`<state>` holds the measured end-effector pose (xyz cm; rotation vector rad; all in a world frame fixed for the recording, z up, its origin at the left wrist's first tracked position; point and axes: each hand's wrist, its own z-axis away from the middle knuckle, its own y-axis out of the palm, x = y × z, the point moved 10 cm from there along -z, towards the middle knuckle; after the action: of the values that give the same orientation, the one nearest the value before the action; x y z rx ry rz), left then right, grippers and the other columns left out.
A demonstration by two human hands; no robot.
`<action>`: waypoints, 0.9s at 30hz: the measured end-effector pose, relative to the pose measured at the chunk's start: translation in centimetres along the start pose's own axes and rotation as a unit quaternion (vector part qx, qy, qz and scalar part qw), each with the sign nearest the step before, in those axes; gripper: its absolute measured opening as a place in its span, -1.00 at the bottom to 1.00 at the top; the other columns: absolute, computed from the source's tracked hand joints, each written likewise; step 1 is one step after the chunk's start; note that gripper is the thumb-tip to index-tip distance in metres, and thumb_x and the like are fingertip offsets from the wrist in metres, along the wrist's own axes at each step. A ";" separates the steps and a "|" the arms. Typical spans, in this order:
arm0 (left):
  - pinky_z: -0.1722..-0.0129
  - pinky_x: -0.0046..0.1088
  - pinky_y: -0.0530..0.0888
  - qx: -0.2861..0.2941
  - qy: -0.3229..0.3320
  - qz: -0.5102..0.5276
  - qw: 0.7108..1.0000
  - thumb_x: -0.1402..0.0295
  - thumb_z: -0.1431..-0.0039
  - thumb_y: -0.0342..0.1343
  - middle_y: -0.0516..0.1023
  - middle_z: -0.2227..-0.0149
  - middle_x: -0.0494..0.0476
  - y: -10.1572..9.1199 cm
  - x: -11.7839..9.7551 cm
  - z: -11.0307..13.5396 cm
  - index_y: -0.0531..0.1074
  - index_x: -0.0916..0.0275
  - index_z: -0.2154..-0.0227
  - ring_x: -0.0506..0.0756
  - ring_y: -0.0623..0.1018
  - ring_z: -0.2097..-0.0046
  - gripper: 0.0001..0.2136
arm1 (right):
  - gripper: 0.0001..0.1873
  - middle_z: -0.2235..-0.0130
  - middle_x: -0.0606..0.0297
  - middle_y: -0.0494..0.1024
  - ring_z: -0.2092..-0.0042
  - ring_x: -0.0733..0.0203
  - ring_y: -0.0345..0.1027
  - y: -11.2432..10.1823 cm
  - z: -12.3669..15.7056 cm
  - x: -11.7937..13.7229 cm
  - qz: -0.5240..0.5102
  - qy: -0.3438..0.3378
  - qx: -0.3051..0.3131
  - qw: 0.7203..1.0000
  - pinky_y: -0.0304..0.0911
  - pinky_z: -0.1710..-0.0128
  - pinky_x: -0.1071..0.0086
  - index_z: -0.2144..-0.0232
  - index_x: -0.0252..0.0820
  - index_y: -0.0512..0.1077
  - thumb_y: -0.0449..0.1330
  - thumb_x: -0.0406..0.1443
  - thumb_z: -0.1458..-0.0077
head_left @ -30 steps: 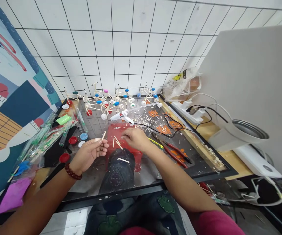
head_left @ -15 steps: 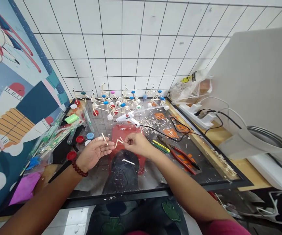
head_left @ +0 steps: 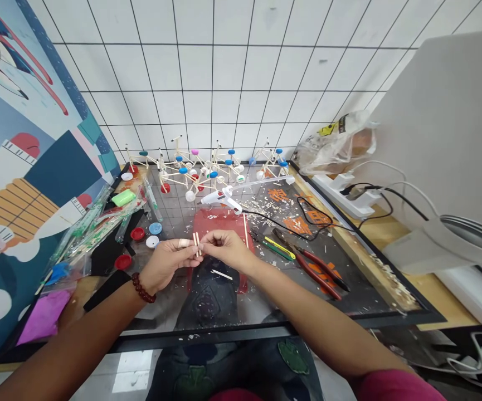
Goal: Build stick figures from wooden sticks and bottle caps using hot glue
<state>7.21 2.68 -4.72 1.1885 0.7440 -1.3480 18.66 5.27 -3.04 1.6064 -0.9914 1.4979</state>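
Observation:
My left hand (head_left: pixel 169 260), with a bead bracelet on its wrist, pinches short wooden sticks (head_left: pixel 196 238) held upright side by side. My right hand (head_left: pixel 228 248) meets it at the same sticks, its thumb and fingers closed on them. Just below the hands, a loose pale stick (head_left: pixel 222 274) lies on the glossy dark tabletop. Beyond them rests a white glue gun (head_left: pixel 219 197), its nozzle to the left. Bottle caps lie left of my hands: a red cap (head_left: pixel 137 234), a blue cap (head_left: pixel 155 228), a white cap (head_left: pixel 152 241) and another red cap (head_left: pixel 122 262).
Several stick figures with coloured caps (head_left: pixel 190 172) stand along the tiled wall. To the right lie red-handled pliers (head_left: pixel 316 273), a yellow-green cutter (head_left: pixel 280 248), wood scraps and the gun's cable. A power strip (head_left: pixel 345 197) sits beyond the right frame. Plastic packets (head_left: pixel 86 223) lie left.
My hands have come together. My left hand, open with a stick on its fingers before, now pinches the sticks upright; the bent sticks from my right hand have joined them.

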 end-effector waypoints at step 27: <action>0.42 -0.52 0.55 -0.020 0.036 0.016 0.999 0.24 0.14 0.44 0.62 0.42 0.12 -1.2 -0.9 -0.1 0.56 0.34 0.29 0.04 0.62 0.41 -0.64 | -0.83 0.57 0.38 0.52 0.59 0.41 0.25 -4.0 -0.2 -0.9 0.059 0.097 -0.048 0.992 0.13 0.54 0.50 0.54 -0.23 0.49 0.23 -0.25 0.01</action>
<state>5.90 3.24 -4.17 1.2180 0.7968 -1.2628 22.08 7.33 -3.89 1.3271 -1.0443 1.6266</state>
